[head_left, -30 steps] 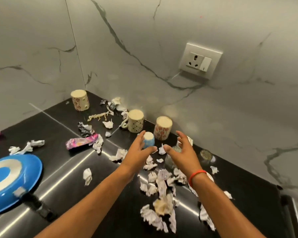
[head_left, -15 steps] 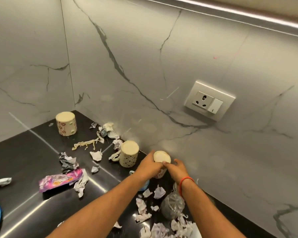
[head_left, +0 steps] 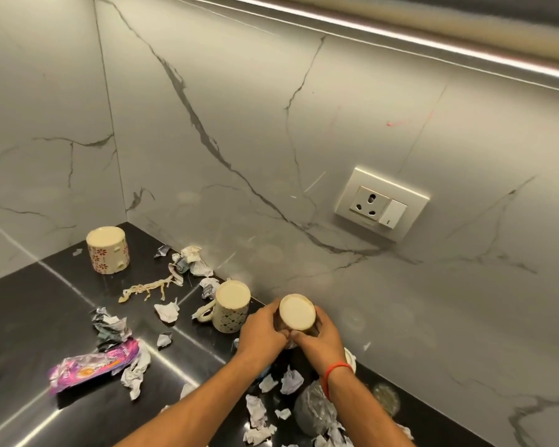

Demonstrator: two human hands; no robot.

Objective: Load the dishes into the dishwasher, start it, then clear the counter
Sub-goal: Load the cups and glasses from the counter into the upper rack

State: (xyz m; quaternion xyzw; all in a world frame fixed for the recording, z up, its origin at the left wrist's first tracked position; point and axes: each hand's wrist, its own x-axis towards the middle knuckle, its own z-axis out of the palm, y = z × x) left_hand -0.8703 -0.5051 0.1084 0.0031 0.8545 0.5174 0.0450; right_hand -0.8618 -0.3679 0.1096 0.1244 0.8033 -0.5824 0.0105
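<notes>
Three cream mugs stand upside down on the black counter (head_left: pixel 20 317). Both my hands wrap the nearest one, a patterned mug (head_left: pixel 297 312) by the back wall: my left hand (head_left: pixel 261 332) on its left side, my right hand (head_left: pixel 318 345) on its front right. A dotted mug (head_left: pixel 231 306) with a handle stands just left of it. A red-flowered mug (head_left: pixel 107 250) sits in the far corner. A small blue thing under my left wrist is mostly hidden.
Crumpled paper scraps (head_left: pixel 136 372) litter the counter, with a purple wrapper (head_left: pixel 94 366) at left and a crumpled clear bag (head_left: pixel 315 411) under my right forearm. A wall socket (head_left: pixel 380 206) sits on the marble backsplash to the right.
My hands left the small blue thing and the paper heap, reached to the back wall and closed around the patterned mug. The view tilted up; the blue plate left the frame.
</notes>
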